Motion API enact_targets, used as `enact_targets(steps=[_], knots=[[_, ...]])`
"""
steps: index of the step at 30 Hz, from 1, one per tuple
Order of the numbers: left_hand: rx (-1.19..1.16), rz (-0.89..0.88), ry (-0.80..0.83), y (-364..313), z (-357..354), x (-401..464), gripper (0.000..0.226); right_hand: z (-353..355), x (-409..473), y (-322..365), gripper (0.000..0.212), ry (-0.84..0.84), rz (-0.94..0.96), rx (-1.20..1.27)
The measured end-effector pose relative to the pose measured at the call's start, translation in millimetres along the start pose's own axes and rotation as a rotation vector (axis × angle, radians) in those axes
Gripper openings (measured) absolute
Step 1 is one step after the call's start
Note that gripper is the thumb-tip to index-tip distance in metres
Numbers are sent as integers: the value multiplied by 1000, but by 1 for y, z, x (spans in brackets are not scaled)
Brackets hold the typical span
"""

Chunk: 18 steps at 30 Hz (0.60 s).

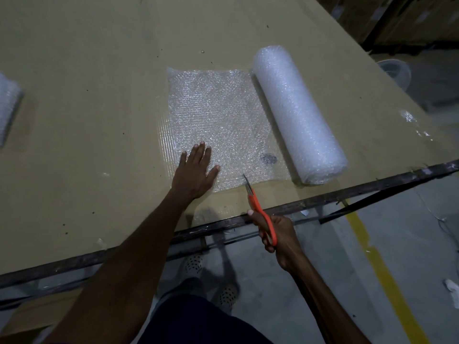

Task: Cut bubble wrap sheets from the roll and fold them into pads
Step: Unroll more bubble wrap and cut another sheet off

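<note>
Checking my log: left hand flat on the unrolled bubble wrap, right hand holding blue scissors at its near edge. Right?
Not quite: the scissors are orange, not blue, as the head view shows. The left hand does lie flat on the unrolled bubble wrap, and the right hand holds them at its near edge.

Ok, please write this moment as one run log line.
left hand: flat on unrolled clear bubble wrap sheet | right hand: holds orange-handled scissors, tips at near edge | white bubble wrap roll: uncut

No legible text — anywhere in view
</note>
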State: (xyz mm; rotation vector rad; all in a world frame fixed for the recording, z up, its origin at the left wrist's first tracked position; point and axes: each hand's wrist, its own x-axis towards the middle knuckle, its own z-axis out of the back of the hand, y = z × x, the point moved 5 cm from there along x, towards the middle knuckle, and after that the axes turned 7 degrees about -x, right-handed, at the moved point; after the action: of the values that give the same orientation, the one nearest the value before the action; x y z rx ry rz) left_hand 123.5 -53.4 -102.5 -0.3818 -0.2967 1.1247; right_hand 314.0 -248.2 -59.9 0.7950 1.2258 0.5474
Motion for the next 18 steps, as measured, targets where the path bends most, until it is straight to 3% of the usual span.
enact_targets(steps=[6, 18], knots=[[6, 2, 1, 0, 0, 0, 79, -6, 0, 15, 53, 1, -19, -10], [0, 6, 9, 0, 1, -2, 81, -13, 4, 22, 44, 10, 11, -43]])
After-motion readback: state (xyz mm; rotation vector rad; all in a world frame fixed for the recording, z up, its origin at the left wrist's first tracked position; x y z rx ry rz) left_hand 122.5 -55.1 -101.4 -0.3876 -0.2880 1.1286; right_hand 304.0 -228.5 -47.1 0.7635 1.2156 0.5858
